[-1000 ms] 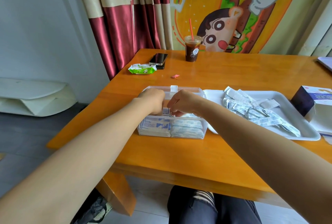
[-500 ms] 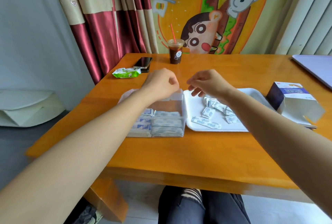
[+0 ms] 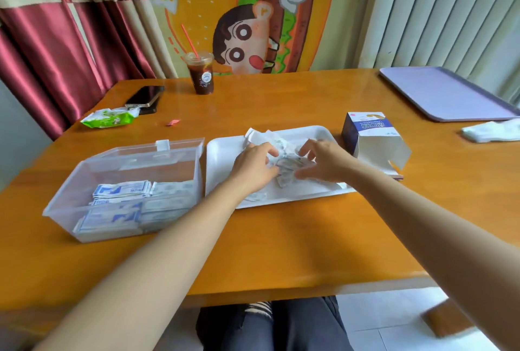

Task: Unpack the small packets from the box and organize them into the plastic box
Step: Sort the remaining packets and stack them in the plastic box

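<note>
A clear plastic box [image 3: 70,198] stands open at the left of the table, with rows of small blue-and-white packets [image 3: 121,190] stacked inside. To its right lies a white foam tray [image 3: 222,153] holding a loose heap of small packets [image 3: 287,166]. My left hand [image 3: 254,166] and my right hand [image 3: 323,160] are both over the tray, fingers curled around the heap from either side and touching the packets. The opened blue-and-white cardboard box [image 3: 371,136] lies on its side just right of the tray.
An iced drink cup [image 3: 201,73] with a straw, a phone [image 3: 145,96], a green wipes pack [image 3: 108,118] and a small red scrap [image 3: 173,122] sit on the far left. A purple tray [image 3: 447,94] and white cloth [image 3: 492,131] lie at far right.
Both hands left the plastic box and moved right onto the white tray, where they now gather the loose packets. The view has swung to the right.
</note>
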Motion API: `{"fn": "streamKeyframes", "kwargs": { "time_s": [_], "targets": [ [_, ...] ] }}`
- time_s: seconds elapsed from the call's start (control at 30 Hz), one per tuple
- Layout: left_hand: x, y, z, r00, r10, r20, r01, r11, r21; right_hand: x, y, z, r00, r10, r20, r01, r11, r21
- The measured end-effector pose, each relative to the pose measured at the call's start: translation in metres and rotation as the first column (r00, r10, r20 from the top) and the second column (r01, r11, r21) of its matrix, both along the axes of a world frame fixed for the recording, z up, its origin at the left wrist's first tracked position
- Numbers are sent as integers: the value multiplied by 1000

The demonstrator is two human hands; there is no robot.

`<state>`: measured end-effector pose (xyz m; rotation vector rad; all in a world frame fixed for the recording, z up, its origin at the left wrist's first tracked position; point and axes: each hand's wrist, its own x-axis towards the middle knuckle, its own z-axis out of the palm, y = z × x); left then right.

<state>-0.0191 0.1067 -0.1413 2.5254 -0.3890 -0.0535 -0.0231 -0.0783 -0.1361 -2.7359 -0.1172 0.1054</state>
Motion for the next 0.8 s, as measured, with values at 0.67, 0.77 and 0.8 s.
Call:
{"fn": "streamKeyframes", "kwargs": {
  "time_s": [0.67, 0.77, 0.8],
  "targets": [
    [0, -8, -23, 997, -42, -58, 37, 996, -86, -13, -7, -33, 948, -231, 219, 156, 937, 314],
    [0, -8, -21, 995, -48, -83, 42, 996, -79, -14, -8, -33, 955, -218, 203, 149, 939, 310],
    [0, -8, -20, 995, -47, -92, 40, 996, -80, -14, -8, -33, 955, -213, 208, 143, 941, 307]
  ]
}}
